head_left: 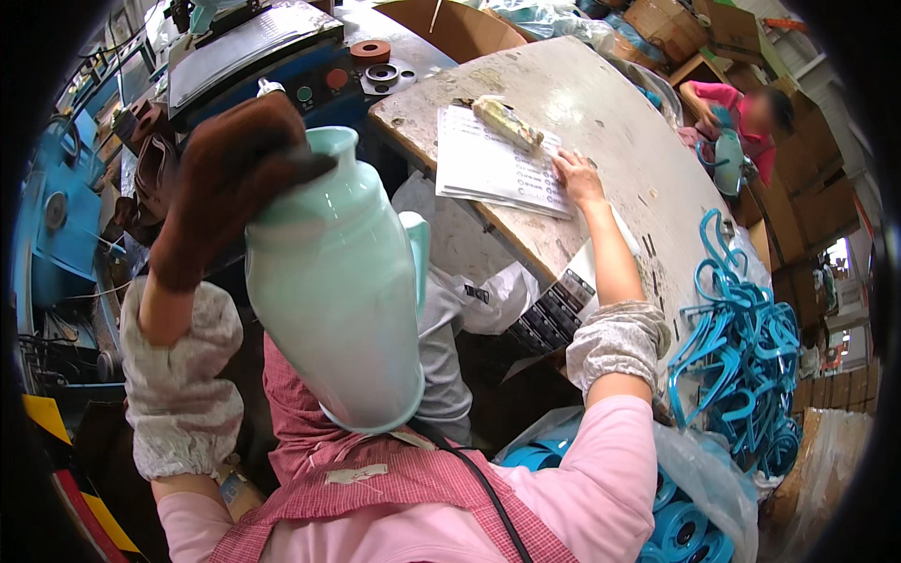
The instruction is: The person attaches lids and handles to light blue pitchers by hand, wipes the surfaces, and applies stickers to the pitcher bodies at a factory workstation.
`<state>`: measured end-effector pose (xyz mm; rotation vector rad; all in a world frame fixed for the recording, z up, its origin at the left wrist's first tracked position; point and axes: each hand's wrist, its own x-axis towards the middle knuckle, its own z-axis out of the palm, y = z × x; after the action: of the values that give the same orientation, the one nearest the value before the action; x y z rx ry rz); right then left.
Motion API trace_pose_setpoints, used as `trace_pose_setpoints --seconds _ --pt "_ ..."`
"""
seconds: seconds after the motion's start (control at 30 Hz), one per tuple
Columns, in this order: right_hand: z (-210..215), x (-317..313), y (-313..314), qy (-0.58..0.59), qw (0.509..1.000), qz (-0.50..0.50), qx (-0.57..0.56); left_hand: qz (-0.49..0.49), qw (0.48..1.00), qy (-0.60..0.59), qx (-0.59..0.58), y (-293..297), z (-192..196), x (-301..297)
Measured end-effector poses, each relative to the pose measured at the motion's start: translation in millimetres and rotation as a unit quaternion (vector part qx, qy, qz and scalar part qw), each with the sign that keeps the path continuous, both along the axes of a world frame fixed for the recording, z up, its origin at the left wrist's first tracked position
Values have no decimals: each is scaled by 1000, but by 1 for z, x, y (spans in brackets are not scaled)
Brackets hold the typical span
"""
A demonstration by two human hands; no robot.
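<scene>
A pale mint-green jug [338, 281] stands tilted in front of me, its base against my lap and its handle on the right. My left hand [239, 169] wears a thick brown glove and is at the jug's shoulder, just left of the neck. Motion smears its fingers, so their grip cannot be made out. My bare right hand [580, 178] rests on the right edge of a stack of white label sheets [469, 169], fingers stretched out. Lying across the top of the sheets is a worn, wrapped roll [507, 123].
The sheets lie on a scuffed table [601, 103]. Many blue plastic handles [737, 347] are heaped at its right end. Blue round parts [680, 530] sit in a plastic bag below. A machine with buttons [319, 84] stands at left. Far right, a person in pink [751, 122] handles another jug.
</scene>
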<state>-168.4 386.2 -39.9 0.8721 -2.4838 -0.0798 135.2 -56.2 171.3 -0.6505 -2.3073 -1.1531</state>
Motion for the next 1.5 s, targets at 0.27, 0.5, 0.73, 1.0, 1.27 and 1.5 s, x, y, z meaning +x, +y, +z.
trace_pose_setpoints --seconds 0.27,0.5,0.73,1.0,1.27,1.5 --pt "26 38 -102 -170 981 -4 -93 191 914 -247 -261 -14 -156 -76" --pt "29 42 -159 -198 980 -17 21 157 902 -211 -343 42 -162 -99" --pt "16 39 -197 -219 962 -156 46 129 948 -140 -254 24 -153 -90" --pt "27 53 -189 -59 995 -73 16 20 981 26 -193 -48 -126 9" --pt "69 327 -223 -192 921 233 -246 -22 978 -84 -189 -55 -170 82" --pt "54 379 -247 -218 925 138 -280 -28 986 -18 -161 -56 -183 83"
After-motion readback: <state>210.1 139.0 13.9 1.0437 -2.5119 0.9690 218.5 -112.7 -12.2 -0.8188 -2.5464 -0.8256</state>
